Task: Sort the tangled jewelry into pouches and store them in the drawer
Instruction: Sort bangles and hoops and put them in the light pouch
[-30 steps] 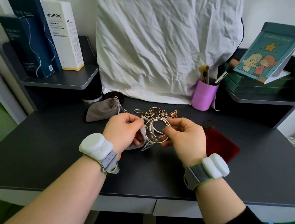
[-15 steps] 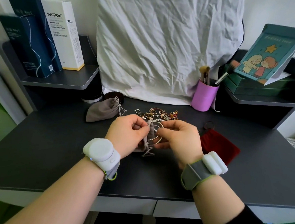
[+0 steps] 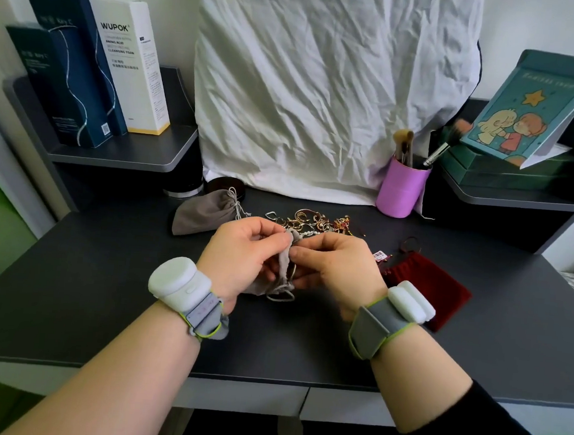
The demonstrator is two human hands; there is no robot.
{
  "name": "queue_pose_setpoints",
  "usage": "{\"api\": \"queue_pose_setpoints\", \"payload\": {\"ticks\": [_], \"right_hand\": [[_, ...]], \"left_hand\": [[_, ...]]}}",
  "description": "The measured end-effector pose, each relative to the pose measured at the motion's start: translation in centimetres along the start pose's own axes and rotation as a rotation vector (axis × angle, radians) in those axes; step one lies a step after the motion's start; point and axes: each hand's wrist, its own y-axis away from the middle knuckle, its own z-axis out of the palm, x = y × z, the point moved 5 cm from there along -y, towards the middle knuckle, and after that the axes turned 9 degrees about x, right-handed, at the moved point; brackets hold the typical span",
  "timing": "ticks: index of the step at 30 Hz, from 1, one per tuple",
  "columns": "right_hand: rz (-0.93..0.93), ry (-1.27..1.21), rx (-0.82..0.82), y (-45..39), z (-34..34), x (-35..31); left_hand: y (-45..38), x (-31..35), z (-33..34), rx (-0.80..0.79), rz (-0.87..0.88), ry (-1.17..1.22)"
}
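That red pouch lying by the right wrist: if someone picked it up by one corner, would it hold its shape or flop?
The red pouch would probably flop: it lies flat and wrinkled on the desk, like soft, velvety cloth. It looks light and likely empty, since nothing bulges inside. Its fuzzy surface should grip fingers rather than slip.

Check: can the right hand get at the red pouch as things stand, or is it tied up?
Probably not right away. The right hand pinches the grey pouch along with the left hand. The red pouch lies uncovered on the desk just beside it, so once freed the way looks open.
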Motion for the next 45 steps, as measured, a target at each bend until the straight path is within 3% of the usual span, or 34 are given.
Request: {"api": "queue_pose_setpoints", "payload": {"ticks": [7, 12, 16, 20, 25, 30, 37, 45], "right_hand": [[0.036, 0.009, -0.037, -0.4, 0.9, -0.9], [-0.011, 0.228, -0.087, -0.8, 2.4, -1.3], [-0.003, 0.248, -0.137, -1.0, 2.8, -2.1], [-0.057, 0.249, -0.085, -2.0, 2.4, -2.9], [-0.221, 0.629, -0.034, -3.3, 2.7, -1.8], [-0.464, 1.085, -0.152, -2.8, 5.7, 0.4], [-0.605, 1.156, -0.114, -3.1, 5.8, 0.6], [-0.5, 1.282, 0.071, -4.9, 0.3, -0.1]], "left_hand": [[-0.3, 0.8, -1.4, 0.023, -0.044, 0.122], [-0.1, 1.1, -2.1, 0.012, -0.048, 0.155], [-0.5, 1.9, -3.9, 0.071, -0.039, 0.206], [-0.9, 2.8, -6.6, 0.148, -0.005, 0.241], [-1.1, 2.9, -8.4, 0.197, 0.03, 0.185], [-1.2, 1.7, -8.6, 0.199, -0.004, 0.129], [-1.2, 0.2, -6.7, 0.138, -0.063, 0.067], [-1.8, -1.4, -4.5, 0.146, -0.064, -0.11]]}}
